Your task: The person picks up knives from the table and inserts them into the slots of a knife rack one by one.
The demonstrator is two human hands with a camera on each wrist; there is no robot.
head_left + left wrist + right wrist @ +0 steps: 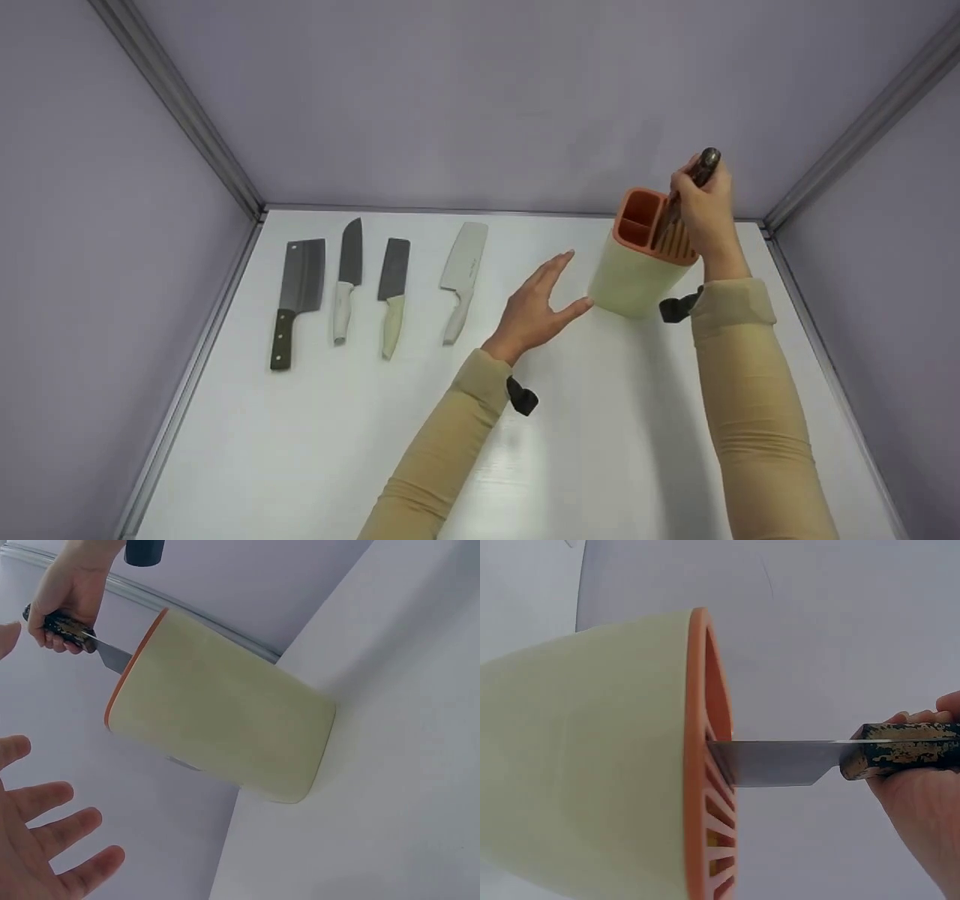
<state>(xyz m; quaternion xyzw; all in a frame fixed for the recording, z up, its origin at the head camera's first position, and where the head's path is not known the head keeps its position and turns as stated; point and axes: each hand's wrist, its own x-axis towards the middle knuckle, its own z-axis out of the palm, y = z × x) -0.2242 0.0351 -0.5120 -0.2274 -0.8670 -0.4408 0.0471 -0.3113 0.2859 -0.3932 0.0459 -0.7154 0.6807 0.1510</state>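
Observation:
My right hand [705, 206] grips the dark, worn handle of a kitchen knife [907, 748]. Its blade points down and is partly inside a slot of the knife holder [634, 277], so the tip is hidden. The holder is pale green with an orange slotted top and stands upright at the table's right side. In the right wrist view, a length of blade [772, 761] still shows between the orange rim and the handle. My left hand [534, 309], fingers spread, is just left of the holder and holds nothing. The left wrist view shows its fingers [52, 840] apart from the holder.
On the white table's left half lie a cleaver [300, 281] with a dark handle, a pointed knife [349, 262] with a white handle, a small knife [394, 277] with a yellowish handle and an all-pale knife [465, 259]. Grey walls [465, 112] enclose the table.

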